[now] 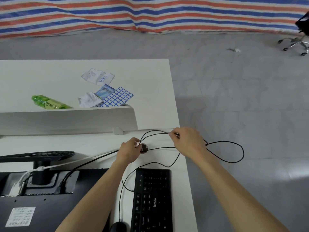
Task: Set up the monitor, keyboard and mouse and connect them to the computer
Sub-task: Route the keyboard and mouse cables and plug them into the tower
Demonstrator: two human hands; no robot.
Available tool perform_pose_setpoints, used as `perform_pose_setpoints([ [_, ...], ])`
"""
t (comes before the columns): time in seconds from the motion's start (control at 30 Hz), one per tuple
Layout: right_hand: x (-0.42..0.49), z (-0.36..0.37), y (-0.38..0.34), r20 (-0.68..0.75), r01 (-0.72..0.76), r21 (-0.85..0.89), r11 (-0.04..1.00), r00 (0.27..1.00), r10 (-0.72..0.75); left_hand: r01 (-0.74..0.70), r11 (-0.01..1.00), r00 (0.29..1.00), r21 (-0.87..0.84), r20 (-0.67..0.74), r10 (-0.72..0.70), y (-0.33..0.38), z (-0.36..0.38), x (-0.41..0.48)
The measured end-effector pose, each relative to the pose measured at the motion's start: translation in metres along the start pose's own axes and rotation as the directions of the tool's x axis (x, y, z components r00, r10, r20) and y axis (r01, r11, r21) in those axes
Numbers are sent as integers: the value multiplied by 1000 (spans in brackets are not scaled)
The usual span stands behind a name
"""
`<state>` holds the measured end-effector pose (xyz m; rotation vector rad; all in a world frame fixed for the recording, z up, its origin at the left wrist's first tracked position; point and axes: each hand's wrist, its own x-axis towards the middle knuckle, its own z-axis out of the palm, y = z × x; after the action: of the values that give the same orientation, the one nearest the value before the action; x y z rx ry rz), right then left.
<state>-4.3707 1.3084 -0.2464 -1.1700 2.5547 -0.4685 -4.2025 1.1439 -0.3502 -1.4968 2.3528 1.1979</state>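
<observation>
A black monitor (41,203) lies with its back up at the lower left of the white desk (100,144), its round stand base (38,155) toward the divider. White and black cables are plugged into it. A black keyboard (151,200) lies lengthwise near the desk's right edge, and a black mouse (117,226) sits at the bottom beside it. Thin black cables (234,153) loop over the desk edge. My left hand (129,150) holds a small dark plug by the cables. My right hand (185,139) pinches a cable end with a metal tip.
A low white divider (66,119) crosses the desk. Behind it lie a green bottle (50,102), crumpled paper (89,100) and sticker sheets (117,97). Grey floor lies to the right, an office chair base (296,44) at top right, a striped tarp (150,12) at the back.
</observation>
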Motion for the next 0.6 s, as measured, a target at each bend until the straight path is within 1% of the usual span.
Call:
perform_pose_setpoints([
  [0.03,0,5,-5,36,40,-27,999,999,-39,-36,999,999,-23,-7,36,3,-2,2],
  [0.07,0,11,-9,84,77,-61,995,994,-72,-87,996,996,-1,-21,87,6,-5,3],
  [0.13,1,25,-18,185,112,-93,989,978,-93,-236,961,969,145,-41,244,15,-8,1],
  [0.2,2,37,-24,240,128,-74,989,965,-107,-406,868,909,287,25,417,24,-7,-5],
  [0.23,3,41,-27,247,142,-64,988,961,-122,-447,821,888,355,66,455,27,-4,-7],
  [0.27,3,45,-28,249,148,-58,987,960,-129,-460,782,880,422,96,466,28,-1,-10],
  [0.33,3,47,-25,249,139,-53,989,961,-122,-408,754,900,514,91,425,21,2,-12],
  [0.4,0,46,-12,253,110,-96,989,964,-83,-334,776,927,535,35,374,1,1,-8],
  [0.5,-6,44,15,285,86,-238,967,958,-15,-267,821,948,504,-15,318,-28,2,-1],
  [0.6,-9,42,38,266,32,-252,967,963,37,-243,798,954,552,-14,300,-22,10,-2],
])
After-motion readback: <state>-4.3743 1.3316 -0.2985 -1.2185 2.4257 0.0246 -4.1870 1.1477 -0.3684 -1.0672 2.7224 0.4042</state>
